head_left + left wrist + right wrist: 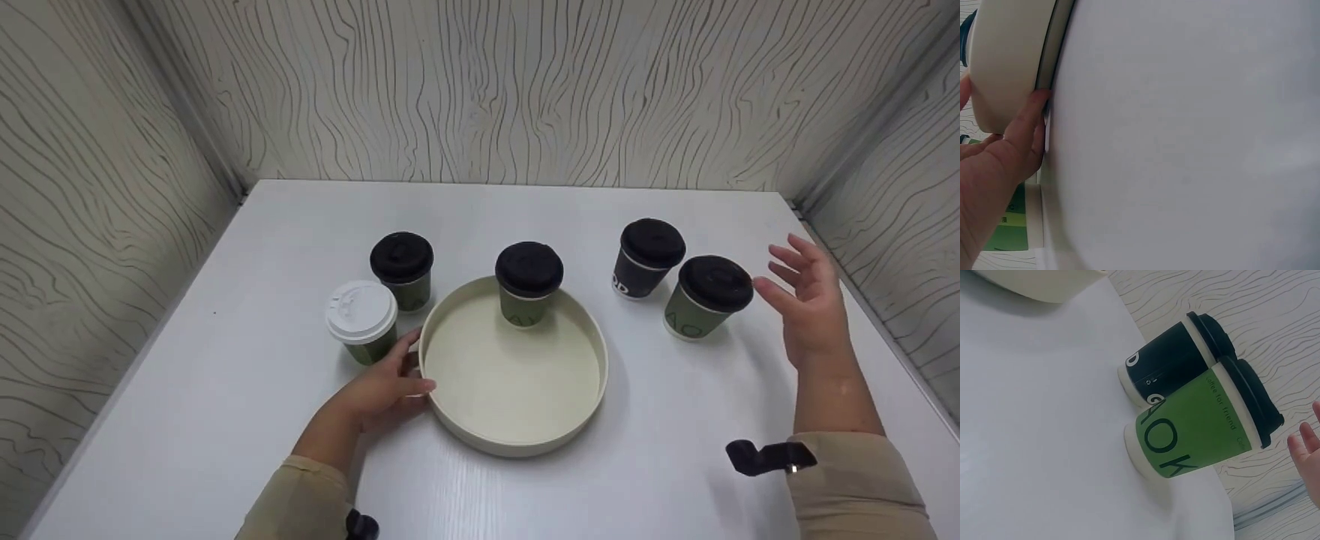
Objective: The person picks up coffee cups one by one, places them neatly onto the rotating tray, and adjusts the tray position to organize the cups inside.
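Observation:
My left hand [382, 390] holds the left side of a round cream tray [517, 448], thumb at the rim and fingers along the outer wall. In the left wrist view, fingertips reach the lower edge of the tray [1010, 62]. A green paper cup with a black lid [529, 289] stands upright inside the tray, toward the back. My right hand [814, 307] is raised with spread fingers, just right of another green black-lidded cup [697, 300]; its fingertips show beside that cup [1196, 427] in the right wrist view.
A dark cup with a black lid [646, 259] stands behind the right green cup. Left of the tray are a white-lidded green cup [364, 322], close to my left hand, and a black-lidded green cup [405, 270]. Wood-patterned panels [480, 90] border the white table [225, 360].

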Motion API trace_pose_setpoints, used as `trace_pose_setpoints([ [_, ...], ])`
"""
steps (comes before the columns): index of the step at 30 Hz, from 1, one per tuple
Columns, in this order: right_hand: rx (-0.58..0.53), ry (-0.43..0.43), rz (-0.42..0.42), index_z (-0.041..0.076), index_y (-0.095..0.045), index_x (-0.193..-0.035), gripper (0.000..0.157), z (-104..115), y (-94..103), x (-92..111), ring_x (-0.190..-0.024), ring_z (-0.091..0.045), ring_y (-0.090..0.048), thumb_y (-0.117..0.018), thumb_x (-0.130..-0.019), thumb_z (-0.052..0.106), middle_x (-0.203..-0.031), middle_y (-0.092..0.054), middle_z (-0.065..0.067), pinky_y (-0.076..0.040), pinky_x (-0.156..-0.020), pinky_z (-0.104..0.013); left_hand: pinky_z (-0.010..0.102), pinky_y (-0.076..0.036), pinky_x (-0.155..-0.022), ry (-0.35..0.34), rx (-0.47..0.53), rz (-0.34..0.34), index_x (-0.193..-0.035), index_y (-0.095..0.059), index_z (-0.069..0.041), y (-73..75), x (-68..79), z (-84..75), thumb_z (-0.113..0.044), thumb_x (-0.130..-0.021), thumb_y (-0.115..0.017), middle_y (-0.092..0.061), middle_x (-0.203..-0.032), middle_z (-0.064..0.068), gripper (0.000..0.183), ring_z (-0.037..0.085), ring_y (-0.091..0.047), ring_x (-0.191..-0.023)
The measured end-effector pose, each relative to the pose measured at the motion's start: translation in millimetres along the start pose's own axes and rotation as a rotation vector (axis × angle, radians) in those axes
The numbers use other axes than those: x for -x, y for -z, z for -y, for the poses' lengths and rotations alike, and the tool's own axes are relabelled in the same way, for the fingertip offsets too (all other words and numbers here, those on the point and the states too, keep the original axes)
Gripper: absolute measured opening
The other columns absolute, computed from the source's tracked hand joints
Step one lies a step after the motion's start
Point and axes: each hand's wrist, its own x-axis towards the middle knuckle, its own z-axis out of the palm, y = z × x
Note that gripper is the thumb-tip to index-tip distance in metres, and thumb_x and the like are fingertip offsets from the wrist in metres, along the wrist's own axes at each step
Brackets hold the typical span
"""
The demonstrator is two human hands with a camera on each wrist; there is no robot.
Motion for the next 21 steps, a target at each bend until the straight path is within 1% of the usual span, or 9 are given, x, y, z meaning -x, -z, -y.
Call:
trace_pose_setpoints([
  [4,0.039,-0.055,-0.006,0.016,-0.031,-0.139,0.067,-10,6.3,3,-0.115,-0.010,-0.034,-0.060,-0.083,-0.005,-0.128,-0.038,0.001,-0.034,-0.089,-0.018,0.037,-0.047,-0.088,-0.011,0.002,0.003,-0.146,-0.012,-0.025,0.4,-0.2,0.7,-0.001,-0.082,-0.064,-0.022,-0.145,0.021,0.086,0.029,-0.047,-0.116],
  [7,0.088,-0.102,-0.020,0.019,-0.027,-0.141,0.071,-18,9.8,4,-0.117,-0.010,-0.033,-0.063,-0.083,-0.001,-0.130,-0.035,0.002,-0.033,-0.095,-0.020,0.037,-0.047,-0.087,-0.019,-0.002,0.003,-0.146,-0.012,-0.024,0.3,-0.2,0.6,-0.002,-0.082,-0.064,-0.023,-0.145,0.021,0.086,0.029,-0.047,-0.116],
  [9,0.126,-0.140,-0.024,0.021,-0.025,-0.142,0.074,-22,12.2,5,-0.120,-0.012,-0.031,-0.064,-0.083,0.003,-0.135,-0.031,-0.001,-0.028,-0.102,-0.023,0.037,-0.047,-0.087,-0.019,-0.005,0.002,-0.146,-0.012,-0.025,-0.1,-0.3,0.5,-0.003,-0.082,-0.065,-0.023,-0.145,0.021,0.086,0.028,-0.047,-0.116],
  [11,0.166,-0.176,-0.019,0.023,-0.022,-0.143,0.075,-27,14.3,5,-0.124,-0.017,-0.027,-0.065,-0.084,0.007,-0.140,-0.026,-0.005,-0.021,-0.108,-0.029,0.037,-0.047,-0.087,-0.020,-0.009,0.001,-0.146,-0.012,-0.025,-0.3,-0.2,0.0,-0.003,-0.081,-0.065,-0.024,-0.145,0.021,0.087,0.028,-0.047,-0.116],
  [13,0.202,-0.211,-0.003,0.026,-0.019,-0.144,0.076,-30,15.9,6,-0.129,-0.022,-0.022,-0.064,-0.085,0.011,-0.146,-0.019,-0.008,-0.013,-0.111,-0.035,0.037,-0.047,-0.087,-0.021,-0.010,0.004,-0.146,-0.012,-0.024,-0.3,-0.3,0.0,-0.003,-0.082,-0.065,-0.024,-0.145,0.021,0.087,0.028,-0.047,-0.116],
  [15,0.224,-0.236,0.019,0.028,-0.017,-0.145,0.077,-33,16.6,7,-0.132,-0.025,-0.017,-0.064,-0.086,0.013,-0.149,-0.012,-0.009,-0.008,-0.111,-0.040,0.037,-0.047,-0.087,-0.021,-0.013,0.006,-0.146,-0.012,-0.024,-0.4,-0.1,-0.4,-0.002,-0.082,-0.064,-0.024,-0.145,0.021,0.086,0.028,-0.047,-0.115],
  [18,0.227,-0.254,0.052,0.028,-0.015,-0.146,0.077,-37,15.8,8,-0.132,-0.028,-0.015,-0.062,-0.087,0.013,-0.150,-0.008,-0.011,-0.010,-0.111,-0.038,0.036,-0.048,-0.086,-0.014,-0.010,0.004,-0.146,-0.013,-0.025,0.0,0.0,-0.1,-0.001,-0.082,-0.064,-0.024,-0.145,0.020,0.085,0.027,-0.048,-0.114],
  [21,0.210,-0.260,0.077,0.025,-0.014,-0.146,0.077,-41,13.9,8,-0.131,-0.028,-0.017,-0.061,-0.087,0.011,-0.149,-0.007,-0.015,-0.019,-0.109,-0.029,0.035,-0.048,-0.084,-0.004,-0.006,0.001,-0.146,-0.014,-0.026,0.6,0.3,0.0,-0.001,-0.082,-0.064,-0.025,-0.144,0.019,0.085,0.026,-0.049,-0.112],
])
